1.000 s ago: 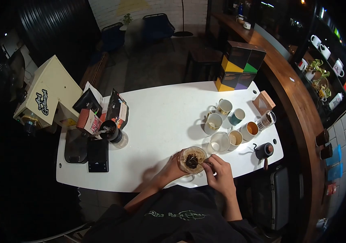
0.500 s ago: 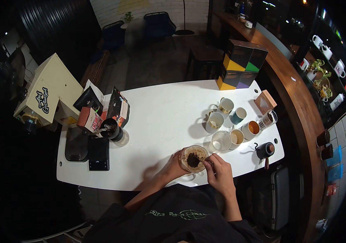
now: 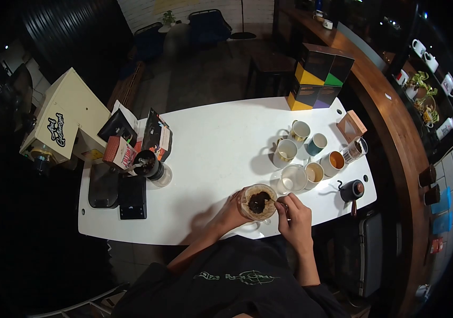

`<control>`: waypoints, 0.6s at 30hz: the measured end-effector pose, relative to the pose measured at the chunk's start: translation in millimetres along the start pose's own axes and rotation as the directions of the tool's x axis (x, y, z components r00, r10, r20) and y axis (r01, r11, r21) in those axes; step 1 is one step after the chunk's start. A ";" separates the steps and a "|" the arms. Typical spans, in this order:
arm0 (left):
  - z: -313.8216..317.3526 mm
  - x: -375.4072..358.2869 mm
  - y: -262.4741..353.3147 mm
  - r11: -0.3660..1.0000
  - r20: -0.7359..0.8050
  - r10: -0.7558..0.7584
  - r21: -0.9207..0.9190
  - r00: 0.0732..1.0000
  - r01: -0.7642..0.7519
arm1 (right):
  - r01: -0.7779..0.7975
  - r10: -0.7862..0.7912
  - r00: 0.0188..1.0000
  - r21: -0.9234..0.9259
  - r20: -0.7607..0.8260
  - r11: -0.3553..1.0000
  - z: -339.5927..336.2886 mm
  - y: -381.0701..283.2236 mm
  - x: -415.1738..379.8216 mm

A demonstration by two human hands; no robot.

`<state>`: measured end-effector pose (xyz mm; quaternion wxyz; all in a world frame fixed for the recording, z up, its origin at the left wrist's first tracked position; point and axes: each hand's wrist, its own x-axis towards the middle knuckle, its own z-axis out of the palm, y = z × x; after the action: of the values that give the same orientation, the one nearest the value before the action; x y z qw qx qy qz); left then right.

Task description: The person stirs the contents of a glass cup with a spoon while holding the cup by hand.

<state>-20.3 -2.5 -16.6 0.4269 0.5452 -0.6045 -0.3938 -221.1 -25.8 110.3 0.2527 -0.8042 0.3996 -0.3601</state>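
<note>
My left hand [image 3: 232, 211] is wrapped round the left side of a coffee dripper [image 3: 248, 194], near the table's front edge. Dark coffee grounds [image 3: 258, 202] lie inside it, and its pale inner wall is stained brown. A clear glass handle shows below the rim. At the right side of the dripper, my right hand [image 3: 293, 216] is closed in a pinch on a thin spoon [image 3: 275, 202], which reaches over the rim; its lower end is hard to make out. Just beyond stands a clear glass server [image 3: 293, 179], beside a beige-lined cup [image 3: 314, 173].
Several mugs [image 3: 286, 152] cluster on the right of the white table [image 3: 210, 143]. A black kettle [image 3: 351, 191] stands at the right edge. On the left are a hand grinder [image 3: 152, 168], a black scale [image 3: 132, 197], coffee bags [image 3: 157, 135] and a cream machine [image 3: 64, 116]. Stacked boxes [image 3: 319, 77] stand at the back.
The whole view has shifted slightly. Both hands stay at the dripper. The spoon hand has moved a little, and the dark grounds lie in a different shape.
</note>
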 end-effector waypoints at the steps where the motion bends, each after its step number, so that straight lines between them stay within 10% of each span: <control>1: 0.3 -0.2 0.5 1.000 0.003 -0.013 -0.005 1.000 0.013 | 0.004 -0.004 1.000 -0.020 0.011 1.000 -1.1 -0.6 1.4; 14: 0.4 -0.7 -2.1 0.999 -0.001 -0.034 0.023 0.999 0.034 | -0.027 0.011 0.998 0.229 0.069 0.973 -7.0 -4.1 1.2; 18: -0.8 -0.7 -0.7 1.000 0.003 -0.013 0.028 1.000 0.013 | 0.060 -0.064 0.996 0.051 0.067 0.997 -0.9 1.8 -0.1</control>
<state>-19.3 -1.9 -17.1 0.4158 0.5544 -0.6071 -0.3889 -222.7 -26.8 109.6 0.2746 -0.8217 0.3566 -0.3496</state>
